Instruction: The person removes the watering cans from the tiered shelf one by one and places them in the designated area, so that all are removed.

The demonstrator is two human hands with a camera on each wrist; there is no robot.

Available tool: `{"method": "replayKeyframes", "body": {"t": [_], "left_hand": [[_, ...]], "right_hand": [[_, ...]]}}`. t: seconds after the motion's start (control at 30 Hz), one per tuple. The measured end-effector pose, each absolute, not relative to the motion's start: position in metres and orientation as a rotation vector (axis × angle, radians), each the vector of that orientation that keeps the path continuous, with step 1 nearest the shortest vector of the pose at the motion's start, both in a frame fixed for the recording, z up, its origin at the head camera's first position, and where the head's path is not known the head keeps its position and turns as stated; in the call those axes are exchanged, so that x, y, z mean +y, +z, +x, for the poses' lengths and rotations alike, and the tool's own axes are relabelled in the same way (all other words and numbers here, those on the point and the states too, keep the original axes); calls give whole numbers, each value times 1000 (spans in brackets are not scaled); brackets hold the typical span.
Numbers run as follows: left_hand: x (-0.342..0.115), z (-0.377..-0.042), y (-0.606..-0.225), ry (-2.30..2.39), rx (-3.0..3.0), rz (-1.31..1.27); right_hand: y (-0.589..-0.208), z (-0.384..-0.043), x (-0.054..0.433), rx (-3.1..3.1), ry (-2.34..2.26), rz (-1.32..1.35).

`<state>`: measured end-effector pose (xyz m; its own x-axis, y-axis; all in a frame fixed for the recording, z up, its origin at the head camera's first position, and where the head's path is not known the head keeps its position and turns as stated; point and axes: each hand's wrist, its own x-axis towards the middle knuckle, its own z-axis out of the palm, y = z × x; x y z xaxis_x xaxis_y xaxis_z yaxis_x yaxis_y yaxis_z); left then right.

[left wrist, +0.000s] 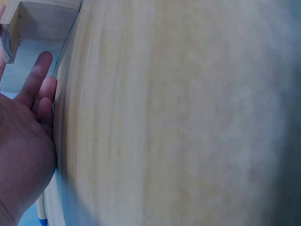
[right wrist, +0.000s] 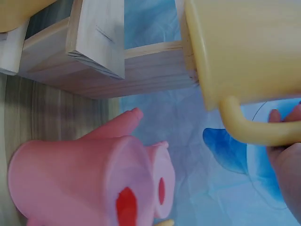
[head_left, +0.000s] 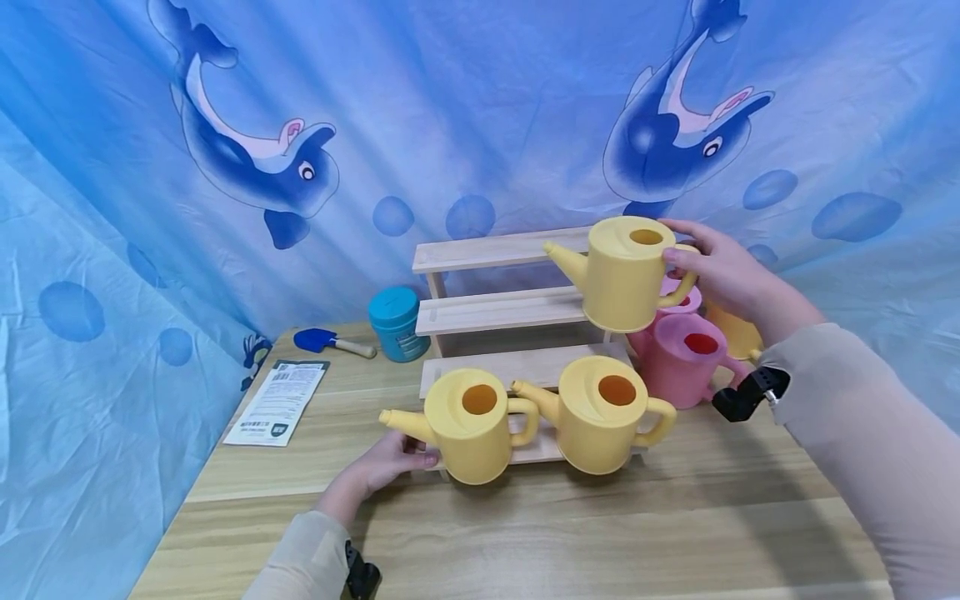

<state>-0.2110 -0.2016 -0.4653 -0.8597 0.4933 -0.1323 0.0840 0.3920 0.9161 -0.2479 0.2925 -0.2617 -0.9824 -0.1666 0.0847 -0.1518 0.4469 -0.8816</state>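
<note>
My right hand (head_left: 716, 262) grips the handle of a yellow watering can (head_left: 622, 279) at the right end of the stand's upper tiers, spout to the left. In the right wrist view, this can (right wrist: 249, 52) is beside the wooden boards; I cannot tell if it rests on one. Two more yellow watering cans, a left one (head_left: 468, 446) and a right one (head_left: 600, 433), stand on the lowest tier of the wooden stand (head_left: 495, 317). At that tier's left end my left hand (head_left: 386, 458) holds the board's end between thumb and fingers, the contact partly hidden.
Right of the stand are pink watering cans (head_left: 678, 371) and a yellow object (head_left: 735, 329) partly behind them. A teal tub (head_left: 397, 325), a blue trowel (head_left: 318, 339) and a white packet (head_left: 277, 404) lie left. A blue dolphin curtain (head_left: 465, 108) hangs behind.
</note>
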Motion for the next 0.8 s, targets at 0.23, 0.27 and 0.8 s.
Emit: {"method": "replayKeyframes", "body": {"t": [0.23,0.27,0.8], "left_hand": [[-202,-212,-466,1465,2270,468],[-202,-212,-466,1460,2273,469],[-202,-212,-465,1432,2291,441]], "right_hand": [[-273,-243,305,2605,-1901,-253],[-274,-242,308,2595,-1943,-249],[-291,-222,366,2019,-2617,-324]]}}
